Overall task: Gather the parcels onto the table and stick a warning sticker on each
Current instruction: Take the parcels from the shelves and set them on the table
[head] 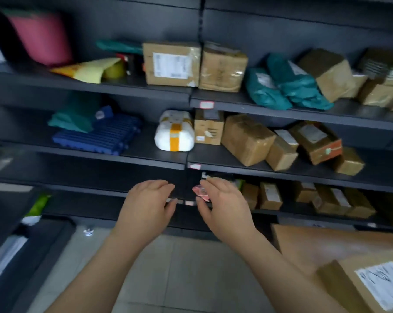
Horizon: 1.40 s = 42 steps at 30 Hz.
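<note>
My left hand (149, 205) and my right hand (222, 206) are both raised side by side in front of dark shelving, fingers apart and holding nothing. Above them on the middle shelf sit a white parcel with yellow tape (174, 131) and several brown cardboard parcels (247, 140). The upper shelf carries a labelled cardboard box (171, 63), a taped box (222, 67) and green plastic mailers (288, 85). One labelled cardboard parcel (369, 285) lies on the wooden table (308, 242) at the lower right. No sticker is visible.
Black shelves (145, 159) fill the view. A pink bin (40, 38) and a yellow envelope (89, 71) sit upper left, a blue slatted mat (100, 136) below. Small boxes (270, 196) line the low shelf. The tiled floor (175, 267) lies underneath, a dark rack (21, 256) at left.
</note>
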Each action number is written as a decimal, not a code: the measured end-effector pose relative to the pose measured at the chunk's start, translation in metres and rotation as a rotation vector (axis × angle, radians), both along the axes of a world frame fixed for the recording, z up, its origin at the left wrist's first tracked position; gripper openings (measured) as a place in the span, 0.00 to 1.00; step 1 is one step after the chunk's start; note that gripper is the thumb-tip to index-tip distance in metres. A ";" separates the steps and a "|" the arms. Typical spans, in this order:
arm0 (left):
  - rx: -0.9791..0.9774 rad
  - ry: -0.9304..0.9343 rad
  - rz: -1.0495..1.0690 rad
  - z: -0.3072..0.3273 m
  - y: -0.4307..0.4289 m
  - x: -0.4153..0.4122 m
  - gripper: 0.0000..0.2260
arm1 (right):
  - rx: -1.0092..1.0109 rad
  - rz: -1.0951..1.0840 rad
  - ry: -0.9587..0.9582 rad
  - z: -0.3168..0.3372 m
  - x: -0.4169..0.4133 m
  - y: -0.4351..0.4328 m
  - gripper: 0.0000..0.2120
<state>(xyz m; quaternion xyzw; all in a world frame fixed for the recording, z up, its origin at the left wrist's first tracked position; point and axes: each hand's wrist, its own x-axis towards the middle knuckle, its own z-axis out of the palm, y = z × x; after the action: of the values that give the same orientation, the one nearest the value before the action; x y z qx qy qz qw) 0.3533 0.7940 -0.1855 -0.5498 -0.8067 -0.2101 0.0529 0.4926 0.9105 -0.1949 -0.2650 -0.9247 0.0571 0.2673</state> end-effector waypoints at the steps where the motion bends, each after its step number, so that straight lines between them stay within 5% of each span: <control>1: 0.004 0.007 0.053 0.003 -0.015 -0.018 0.13 | 0.007 0.046 -0.001 0.004 -0.023 -0.008 0.15; 20: 0.027 0.205 0.828 0.109 -0.321 -0.333 0.19 | 0.019 0.763 0.167 0.100 -0.452 -0.241 0.19; 36: 0.092 0.263 1.158 0.205 -0.349 -0.571 0.23 | -0.024 0.951 0.249 0.192 -0.750 -0.256 0.26; 42: 0.142 0.133 1.229 0.222 -0.341 -0.647 0.34 | -0.163 0.955 0.240 0.220 -0.840 -0.251 0.32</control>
<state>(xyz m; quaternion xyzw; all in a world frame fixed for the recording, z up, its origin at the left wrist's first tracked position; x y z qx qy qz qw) -0.2941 0.4526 0.0361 0.0080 -0.9548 -0.1597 0.2507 -0.3471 0.6596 0.0247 0.1762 -0.8982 0.2752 0.2942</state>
